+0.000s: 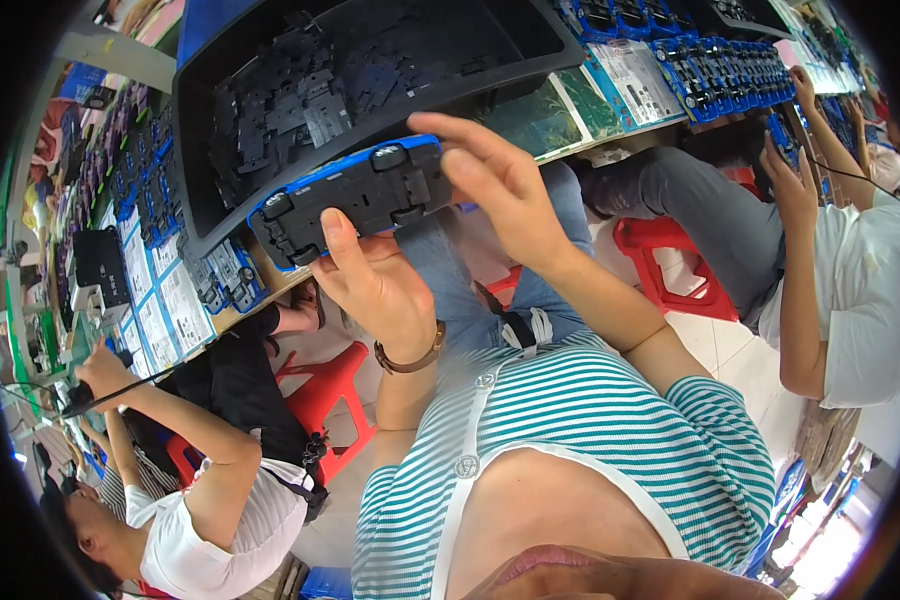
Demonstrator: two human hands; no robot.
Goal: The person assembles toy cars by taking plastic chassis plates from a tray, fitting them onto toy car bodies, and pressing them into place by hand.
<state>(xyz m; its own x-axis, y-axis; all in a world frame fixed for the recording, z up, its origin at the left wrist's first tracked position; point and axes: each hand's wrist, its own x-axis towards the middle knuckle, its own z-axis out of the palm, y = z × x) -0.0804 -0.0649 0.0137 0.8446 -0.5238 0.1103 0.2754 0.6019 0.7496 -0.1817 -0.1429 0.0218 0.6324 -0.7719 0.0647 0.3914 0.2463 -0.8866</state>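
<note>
A blue toy car [360,200] is held in front of me, just over the near edge of a black tray, its black underside and wheels facing up. My left hand [375,285] supports it from below, with the thumb pressed against the base plate near the left wheels. At the car's right end, my right hand [505,185] is closed on it; the forefinger reaches over the far side. Its other fingertips are partly hidden. Past the car, the black tray [470,95] holds many loose black plastic parts [315,95].
Rows of blue toy cars [735,75] stand on the bench at the right; more cars [232,275] lie left of the tray. Co-workers sit on both sides, one in a white shirt [840,300] at right. Red stools [335,400] stand beside my legs.
</note>
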